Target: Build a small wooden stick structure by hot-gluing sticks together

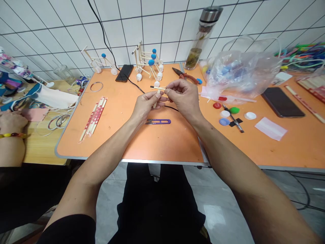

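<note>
Where left hand (144,105) faces right hand (186,100), wooden sticks (159,88) — crossed, pinched between them.

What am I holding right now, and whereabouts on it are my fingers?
Thin pale sticks, crossed: your left hand pinches one near its middle; your right hand is at the other's end, opposite its dark tip, grip unclear.

The left hand (149,101) and right hand (182,96) pinch pale sticks (159,88) (purple snips (155,121) nearby) above the orange table (165,145).
</note>
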The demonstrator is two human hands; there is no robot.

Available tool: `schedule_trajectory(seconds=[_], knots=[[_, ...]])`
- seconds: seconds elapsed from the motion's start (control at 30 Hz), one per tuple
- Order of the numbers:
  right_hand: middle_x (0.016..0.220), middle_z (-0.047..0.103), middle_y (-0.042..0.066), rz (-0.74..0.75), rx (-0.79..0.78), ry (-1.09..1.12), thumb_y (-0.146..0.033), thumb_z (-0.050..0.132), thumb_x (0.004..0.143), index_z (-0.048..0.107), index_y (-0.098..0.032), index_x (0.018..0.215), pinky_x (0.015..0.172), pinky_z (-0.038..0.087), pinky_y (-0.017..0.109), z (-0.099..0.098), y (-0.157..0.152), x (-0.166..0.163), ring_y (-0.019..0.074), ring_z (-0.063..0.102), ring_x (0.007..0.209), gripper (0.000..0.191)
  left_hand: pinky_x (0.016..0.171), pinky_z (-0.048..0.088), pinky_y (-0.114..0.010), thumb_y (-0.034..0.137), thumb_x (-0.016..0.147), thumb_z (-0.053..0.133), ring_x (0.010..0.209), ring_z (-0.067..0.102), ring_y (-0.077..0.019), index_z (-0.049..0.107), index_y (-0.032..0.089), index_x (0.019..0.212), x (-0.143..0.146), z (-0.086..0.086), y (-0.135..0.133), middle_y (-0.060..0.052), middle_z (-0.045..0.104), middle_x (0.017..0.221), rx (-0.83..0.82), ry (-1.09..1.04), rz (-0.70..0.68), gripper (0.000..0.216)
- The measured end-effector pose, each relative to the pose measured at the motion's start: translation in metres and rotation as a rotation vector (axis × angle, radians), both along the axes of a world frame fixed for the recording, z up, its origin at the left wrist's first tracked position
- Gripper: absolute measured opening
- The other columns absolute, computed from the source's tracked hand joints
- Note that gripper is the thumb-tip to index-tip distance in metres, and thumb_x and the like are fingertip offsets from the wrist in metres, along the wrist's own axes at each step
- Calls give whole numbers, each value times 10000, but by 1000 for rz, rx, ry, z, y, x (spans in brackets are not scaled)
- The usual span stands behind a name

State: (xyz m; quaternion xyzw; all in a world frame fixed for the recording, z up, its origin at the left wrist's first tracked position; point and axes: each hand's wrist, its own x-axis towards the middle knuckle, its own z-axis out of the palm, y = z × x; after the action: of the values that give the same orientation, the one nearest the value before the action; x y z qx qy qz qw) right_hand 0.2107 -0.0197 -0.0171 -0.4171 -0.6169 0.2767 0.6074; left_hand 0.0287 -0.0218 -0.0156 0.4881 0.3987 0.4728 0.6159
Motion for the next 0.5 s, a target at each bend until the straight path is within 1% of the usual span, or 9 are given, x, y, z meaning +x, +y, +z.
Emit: schedule_trajectory(seconds=[0.17, 0.27, 0.37, 0.5], knots=[[784, 714, -22, -1, 4, -5, -215, 838, 919, 739, -272, 891, 680, 595, 343, -1, 1, 0, 169, 671, 714, 117, 764, 636, -194, 458, 1023, 920, 819, 843, -121, 890, 186, 1135, 0, 0, 1, -86, 915, 1060, -6, 5, -1, 296], [782, 723, -21, -3, 6, 1, -184, 809, 902, 744, -270, 882, 674, 586, 339, -1, 1, 0, 167, 669, 711, 109, 758, 634, -193, 431, 1032, 911, 800, 836, -116, 889, 181, 1122, 0, -1, 1, -86, 915, 1055, 0, -18, -10, 267], [786, 728, -18, -3, 7, 5, -163, 781, 894, 745, -265, 874, 674, 583, 343, 0, 1, 0, 166, 667, 707, 111, 757, 633, -193, 443, 1017, 925, 792, 833, -115, 888, 181, 1117, -1, -3, 2, -86, 916, 1056, 2, -20, -13, 282], [796, 729, -12, 5, 12, -1, -177, 791, 900, 734, -265, 876, 680, 589, 352, 0, 1, 0, 170, 671, 709, 107, 760, 634, -194, 438, 1021, 918, 800, 835, -116, 891, 184, 1126, -1, -5, 3, -86, 916, 1065, 9, -27, -16, 276]])
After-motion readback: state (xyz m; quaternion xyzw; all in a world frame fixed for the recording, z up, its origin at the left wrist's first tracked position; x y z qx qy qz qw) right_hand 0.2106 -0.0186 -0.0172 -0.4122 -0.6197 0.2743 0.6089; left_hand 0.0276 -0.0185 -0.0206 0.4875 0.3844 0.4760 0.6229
